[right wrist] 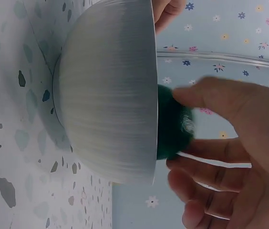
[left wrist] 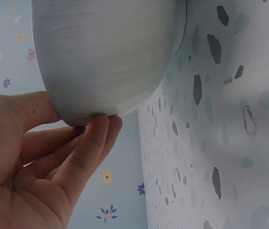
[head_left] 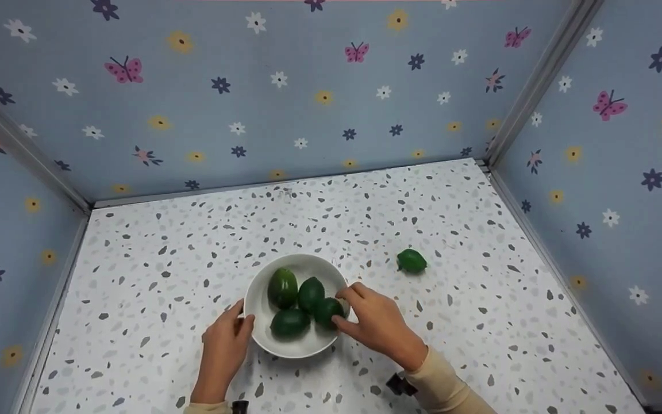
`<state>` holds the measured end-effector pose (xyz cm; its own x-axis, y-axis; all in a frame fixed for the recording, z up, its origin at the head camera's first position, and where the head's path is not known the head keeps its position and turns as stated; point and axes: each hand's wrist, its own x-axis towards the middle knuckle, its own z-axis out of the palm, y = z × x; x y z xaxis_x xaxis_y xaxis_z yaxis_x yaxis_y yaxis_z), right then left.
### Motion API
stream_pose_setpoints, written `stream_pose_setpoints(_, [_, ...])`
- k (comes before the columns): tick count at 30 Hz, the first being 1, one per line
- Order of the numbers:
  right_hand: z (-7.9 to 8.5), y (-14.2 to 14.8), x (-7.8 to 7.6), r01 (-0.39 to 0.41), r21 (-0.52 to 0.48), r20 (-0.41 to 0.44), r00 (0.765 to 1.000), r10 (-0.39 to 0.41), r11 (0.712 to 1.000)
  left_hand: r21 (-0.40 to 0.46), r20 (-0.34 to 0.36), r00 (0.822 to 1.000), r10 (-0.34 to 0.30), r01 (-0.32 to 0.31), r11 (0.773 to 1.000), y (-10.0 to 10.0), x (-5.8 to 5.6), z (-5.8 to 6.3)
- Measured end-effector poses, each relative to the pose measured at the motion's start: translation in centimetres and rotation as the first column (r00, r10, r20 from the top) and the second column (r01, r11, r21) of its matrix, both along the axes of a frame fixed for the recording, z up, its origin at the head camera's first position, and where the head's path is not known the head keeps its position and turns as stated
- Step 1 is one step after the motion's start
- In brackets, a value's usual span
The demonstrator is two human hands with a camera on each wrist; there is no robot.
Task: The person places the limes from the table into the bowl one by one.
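A white bowl (head_left: pixel 262 342) stands on the table with several green fruits in it that look like limes. My left hand (head_left: pixel 224 339) holds the bowl's left side, the thumb at the rim and fingertips against the outer wall in the left wrist view. On the opposite side my right hand (head_left: pixel 380 322) pinches a dark green lime (right wrist: pixel 175 124) between thumb and fingers, just at the rim. In the bowl lie another lime (head_left: pixel 311 295), a lower one (head_left: pixel 290 324) and a larger, glossy green fruit (head_left: pixel 283 288).
One more lime (head_left: pixel 411 261), brighter green, lies on the speckled white tabletop (head_left: pixel 193 259) to the right of the bowl. Blue panels (head_left: pixel 285 115) with flowers and butterflies wall the table at the back and both sides, joined by grey corner strips.
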<state>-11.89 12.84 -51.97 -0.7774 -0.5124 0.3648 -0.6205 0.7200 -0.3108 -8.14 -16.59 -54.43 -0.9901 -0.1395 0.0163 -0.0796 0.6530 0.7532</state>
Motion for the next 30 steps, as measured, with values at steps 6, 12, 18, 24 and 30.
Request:
stream_pose_setpoints(6, [-0.1, 0.2, -0.2, -0.016, -0.032, -0.057, 0.998, 0.014, 0.999, 0.008, -0.005, 1.0, -0.001, 0.001, 1.0, 0.0, 0.0, -0.1])
stream_pose_setpoints(12, [-0.1, 0.6, -0.5, -0.011, -0.057, -0.068, 0.998, 0.007, 0.998, 0.015, -0.033, 0.999, -0.003, 0.003, 1.0, -0.1, 0.1, -0.2])
stream_pose_setpoints(18, [0.1, 1.3, -1.1, 0.027, -0.055, -0.058, 0.998, -0.03, 0.998, 0.009, -0.001, 1.0, 0.006, -0.006, 1.0, 0.0, 0.0, -0.2])
stream_pose_setpoints(24, [0.1, 2.7, -2.2, 0.07, -0.065, -0.121, 0.99, -0.077, 0.995, 0.004, -0.001, 1.0, 0.003, -0.003, 1.0, -0.1, 0.0, -0.1])
stream_pose_setpoints(30, [-0.1, 4.5, -3.3, 0.127, -0.072, -0.133, 0.982, -0.136, 0.989, 0.008, -0.002, 1.0, -0.004, 0.004, 1.0, -0.1, 0.0, -0.1])
